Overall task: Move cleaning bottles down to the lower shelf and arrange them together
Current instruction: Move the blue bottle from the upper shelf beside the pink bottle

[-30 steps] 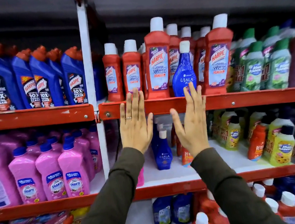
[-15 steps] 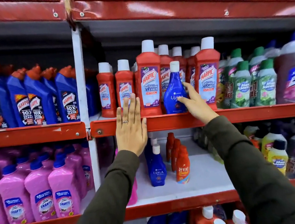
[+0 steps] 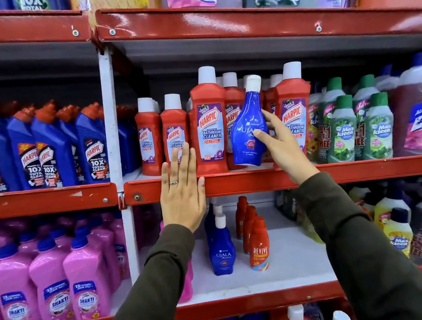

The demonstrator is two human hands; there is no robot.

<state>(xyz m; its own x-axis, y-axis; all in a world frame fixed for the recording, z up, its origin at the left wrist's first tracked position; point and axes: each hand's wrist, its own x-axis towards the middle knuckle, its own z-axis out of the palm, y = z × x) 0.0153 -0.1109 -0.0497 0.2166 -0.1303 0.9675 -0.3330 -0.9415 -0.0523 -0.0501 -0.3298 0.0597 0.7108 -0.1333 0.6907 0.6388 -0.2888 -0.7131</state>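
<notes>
A blue Ujala bottle (image 3: 247, 126) with a white cap leans to the right just above the upper shelf's red edge (image 3: 259, 179), among red Harpic bathroom cleaner bottles (image 3: 210, 128). My right hand (image 3: 280, 146) grips its right side, thumb on the label. My left hand (image 3: 183, 189) lies flat with fingers spread against the shelf edge, holding nothing. On the lower shelf (image 3: 282, 262) stands another blue Ujala bottle (image 3: 221, 246), more behind it, beside a row of red Revive bottles (image 3: 257, 245).
Blue Harpic bottles (image 3: 45, 149) fill the upper left bay, pink Shakti bottles (image 3: 50, 283) the lower left. Green-capped Max Kleen bottles (image 3: 358, 127) and Lizol jugs (image 3: 420, 115) stand at upper right. A white upright post (image 3: 110, 113) divides the bays. The lower shelf has bare white surface right of the Revive row.
My right hand rose from the shelf edge, closed on the blue Ujala bottle and tipped it off the shelf. My left hand stayed on the edge. The view tilted upward.
</notes>
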